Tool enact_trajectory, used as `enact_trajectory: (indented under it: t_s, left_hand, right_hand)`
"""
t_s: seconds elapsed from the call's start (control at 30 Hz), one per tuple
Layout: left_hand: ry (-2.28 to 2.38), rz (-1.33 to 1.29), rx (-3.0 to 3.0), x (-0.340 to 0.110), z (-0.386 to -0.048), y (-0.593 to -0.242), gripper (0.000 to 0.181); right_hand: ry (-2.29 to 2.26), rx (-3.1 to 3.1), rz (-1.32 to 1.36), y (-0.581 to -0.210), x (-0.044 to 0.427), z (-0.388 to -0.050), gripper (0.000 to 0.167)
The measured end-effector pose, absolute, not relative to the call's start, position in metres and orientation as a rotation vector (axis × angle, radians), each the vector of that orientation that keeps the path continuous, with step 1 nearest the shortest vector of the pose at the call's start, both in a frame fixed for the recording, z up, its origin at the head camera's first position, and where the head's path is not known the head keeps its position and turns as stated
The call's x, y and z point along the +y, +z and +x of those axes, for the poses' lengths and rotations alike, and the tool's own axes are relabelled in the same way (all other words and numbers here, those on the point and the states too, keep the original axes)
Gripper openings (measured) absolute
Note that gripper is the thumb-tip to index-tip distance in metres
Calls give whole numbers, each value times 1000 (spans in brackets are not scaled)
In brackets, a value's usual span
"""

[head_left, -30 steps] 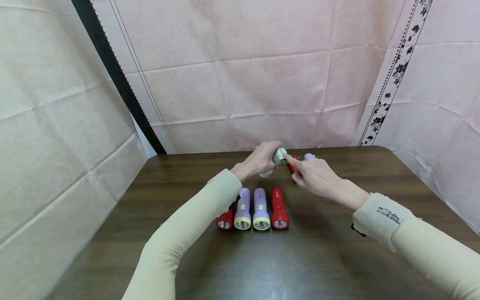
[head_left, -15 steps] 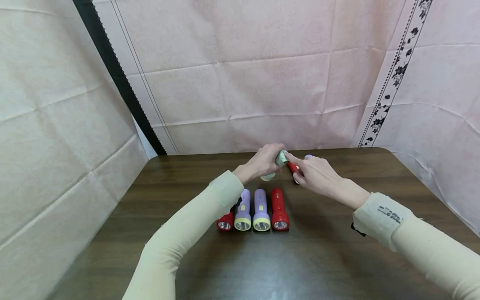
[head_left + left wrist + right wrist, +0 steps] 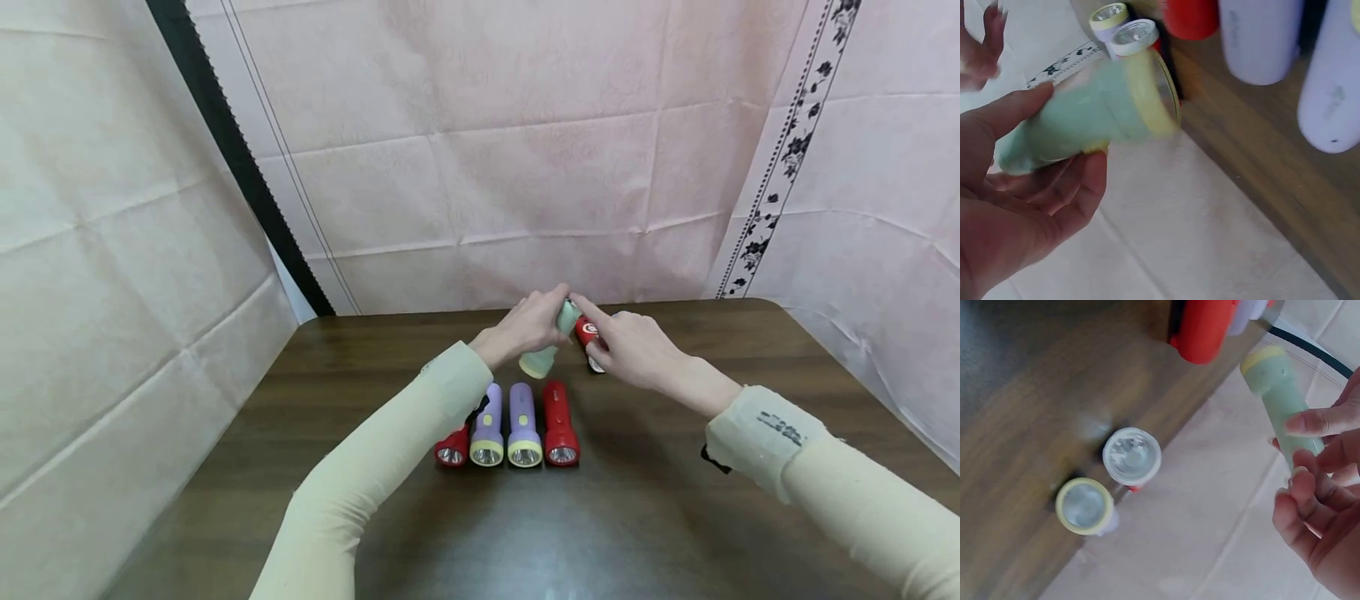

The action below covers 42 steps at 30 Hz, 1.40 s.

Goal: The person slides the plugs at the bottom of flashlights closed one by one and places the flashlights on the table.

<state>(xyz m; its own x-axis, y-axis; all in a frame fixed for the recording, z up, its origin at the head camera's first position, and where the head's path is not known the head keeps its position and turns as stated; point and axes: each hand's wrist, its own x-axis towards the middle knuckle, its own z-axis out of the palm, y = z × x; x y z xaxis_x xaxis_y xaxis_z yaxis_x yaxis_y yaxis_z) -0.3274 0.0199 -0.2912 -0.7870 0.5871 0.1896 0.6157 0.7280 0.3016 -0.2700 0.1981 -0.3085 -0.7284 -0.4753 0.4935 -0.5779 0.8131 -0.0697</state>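
Note:
A mint-green flashlight [image 3: 551, 346] with a pale yellow rim is in my left hand [image 3: 525, 325], which grips its body. It is tilted, lens end low and tail end up. In the left wrist view my thumb and fingers lie around the flashlight [image 3: 1085, 119]. My right hand [image 3: 637, 346] is at the tail end, index finger stretched out and the other fingers loosely bent. In the right wrist view its fingertips overlap the tail of the flashlight [image 3: 1282, 400]; a small gap shows in the left wrist view between the right hand's fingers [image 3: 982, 59] and the tail.
Nearer me lie a red flashlight [image 3: 452, 450], partly behind my left sleeve, two purple flashlights [image 3: 487, 429] and another red flashlight [image 3: 558, 425]. Beyond my right hand are a white-rimmed red flashlight [image 3: 1132, 455] and a yellow-rimmed purple one [image 3: 1085, 506]. Cloth hangs behind the table [image 3: 675, 517].
My left hand has turned the green flashlight, so its tail end points further up and away and more of its body shows. My right index finger has followed the tail slightly upward.

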Motion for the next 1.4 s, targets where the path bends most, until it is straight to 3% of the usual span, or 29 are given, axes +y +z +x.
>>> enact_trajectory:
  t_s: [0.27,0.63,0.8,1.4]
  left_hand:
    - [-446,-856,-2885,41,-316,-290,48]
    - [-219,-752,-3066,81,-297,-324,34]
    - [-148,-725,-3115,88,-293,-335,24]
    - [154,-732,-3166,99,-290,-355,19]
  right_hand:
    - [339,-2309,752,-291,202,-269,52]
    - [349,-2316,731,-293,205,-267,48]
    - [351,-2322,750,-297,204,-268,45]
    - [356,-2311,769,-301,207,-269,34]
